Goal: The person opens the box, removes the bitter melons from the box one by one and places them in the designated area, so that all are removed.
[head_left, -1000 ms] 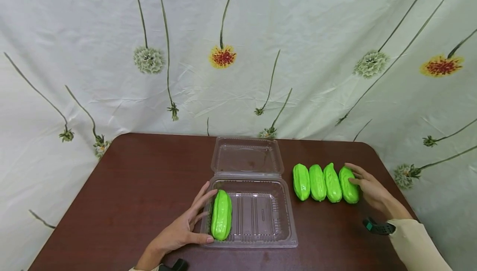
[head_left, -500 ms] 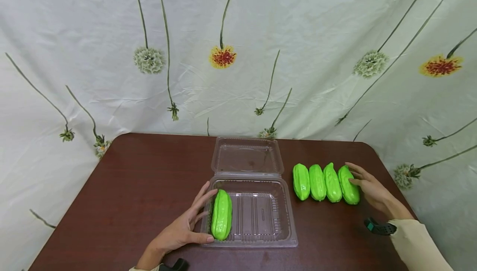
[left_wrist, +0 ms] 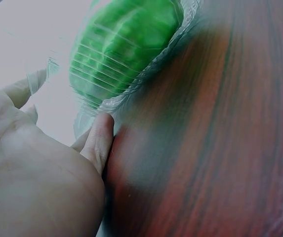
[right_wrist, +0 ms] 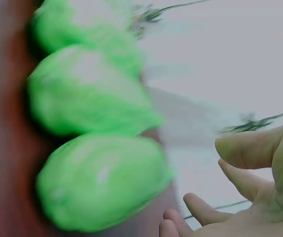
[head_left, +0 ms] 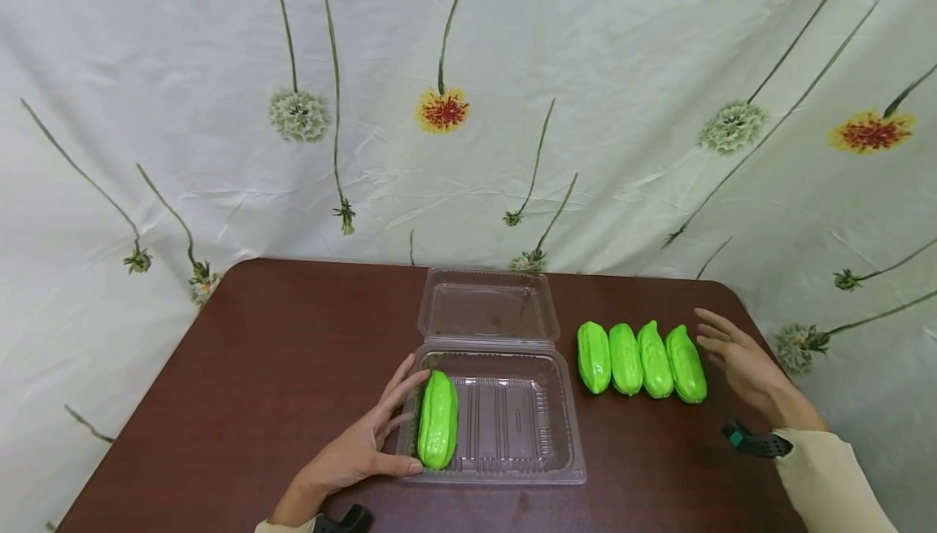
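A clear plastic clamshell container (head_left: 512,476) lies on the table with its lid (head_left: 486,309) folded back. Inside, along its left wall, is a bright green, ridged, gourd-shaped piece (head_left: 437,421). My left hand (head_left: 359,447) rests on the container's front left corner, thumb at the front edge and fingers along the left rim; in the left wrist view the thumb (left_wrist: 100,140) touches the clear wall. To the right of the container, similar green pieces (head_left: 625,360) stand in a row. Beside the rightmost piece (head_left: 686,364) my right hand (head_left: 747,370) hovers, fingers spread, holding nothing.
The dark red-brown table (head_left: 307,338) has rounded back corners. Behind it hangs a pale cloth (head_left: 395,167) printed with flowers. A dark band (head_left: 757,441) is on the right wrist.
My right hand has come off the rightmost green piece and moved slightly right, away from it. The left hand keeps its place on the container. The head view has shifted slightly.
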